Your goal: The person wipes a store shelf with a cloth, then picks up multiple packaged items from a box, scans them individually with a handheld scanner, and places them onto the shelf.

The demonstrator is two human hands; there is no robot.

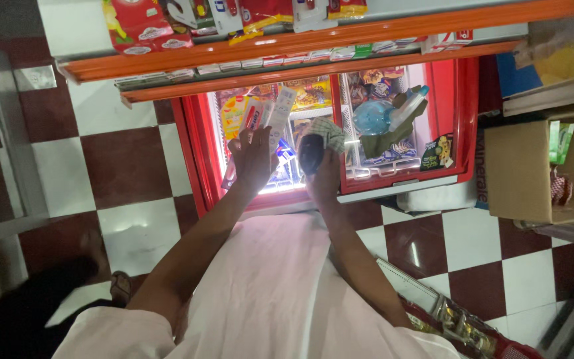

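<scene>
I look down into a red chest freezer (463, 113) with a sliding glass lid, lit inside and full of coloured packets. My left hand (252, 158) is raised over the open left part and grips a few long flat packets (270, 116), white and red. My right hand (325, 174) is beside it, closed on a dark rounded object with a checked green-white cloth (327, 135) bunched at its top. Both forearms reach forward from my white garment.
An orange shelf (287, 50) with snack packets juts over the freezer. A blue plastic bottle (373, 116) and a dark cloth lie on the right lid. A cardboard box (526, 166) stands at the right. Red-and-white checked floor tiles surround; a red basket (473, 332) sits lower right.
</scene>
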